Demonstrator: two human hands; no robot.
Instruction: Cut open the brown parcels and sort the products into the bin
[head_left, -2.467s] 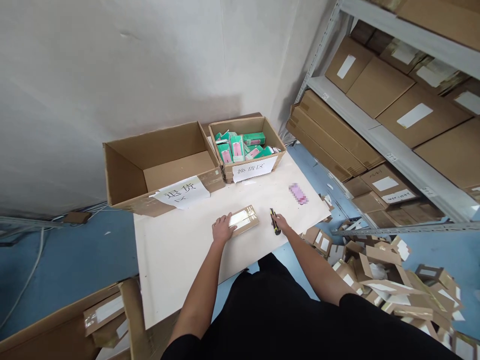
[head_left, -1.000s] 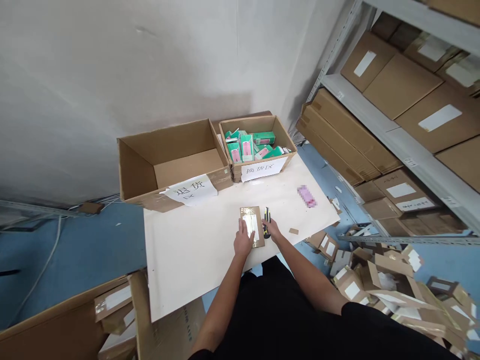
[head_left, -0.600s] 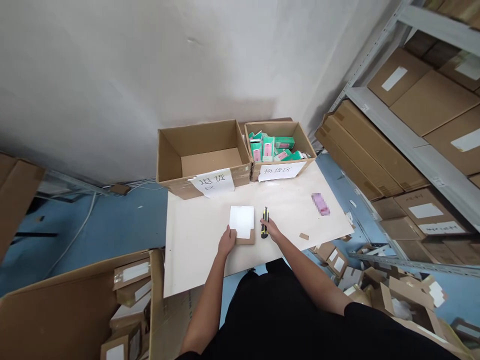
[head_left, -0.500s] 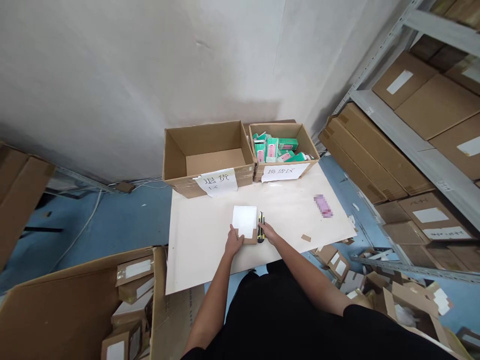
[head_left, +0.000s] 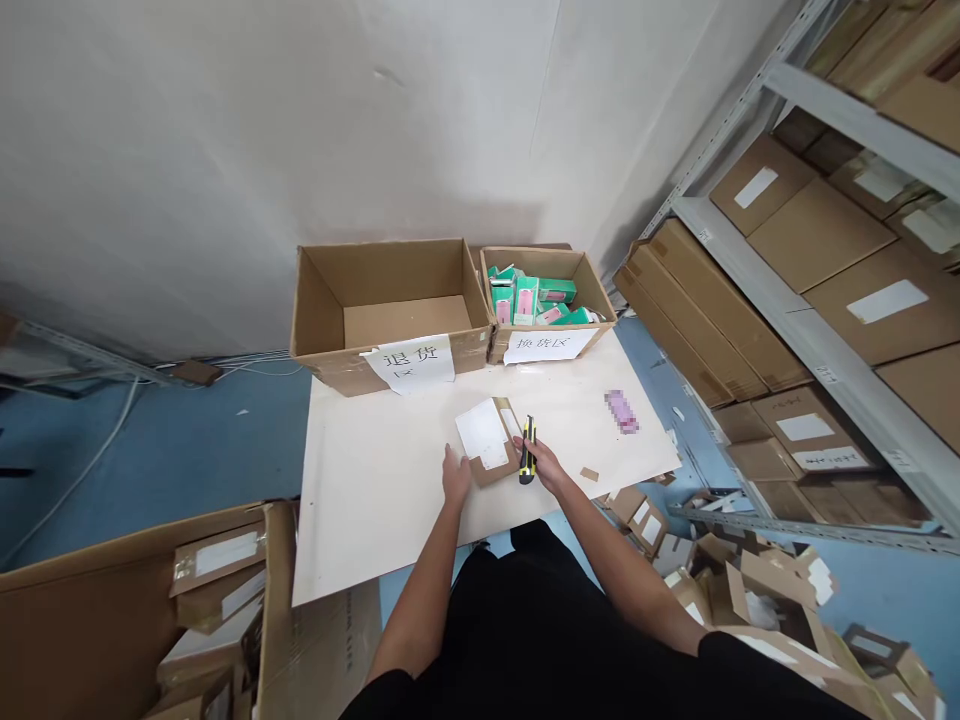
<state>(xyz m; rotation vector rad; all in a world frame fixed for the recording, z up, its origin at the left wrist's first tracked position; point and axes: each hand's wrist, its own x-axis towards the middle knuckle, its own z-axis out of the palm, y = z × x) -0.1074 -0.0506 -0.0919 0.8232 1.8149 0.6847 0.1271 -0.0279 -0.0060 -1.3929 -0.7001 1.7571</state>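
A small flat brown parcel (head_left: 495,462) with a white label lies on the pale table (head_left: 375,490). My left hand (head_left: 455,477) rests against its near left corner, fingers bent on the edge. My right hand (head_left: 546,466) is closed on a yellow and black utility knife (head_left: 528,449), which lies along the parcel's right side. A pink object (head_left: 622,411), blurred, sits further right on the table.
Two open cartons stand at the table's far edge: an empty one (head_left: 390,315) with a paper sign and a smaller one (head_left: 544,300) holding green and pink packets. Shelving (head_left: 795,320) with brown boxes rises on the right. Opened cartons (head_left: 757,590) litter the floor; a large box of parcels (head_left: 202,610) sits left.
The parcel has turned on the table, its label side now angled left. My right hand stays on the knife beside it. The view has swung from side to side.
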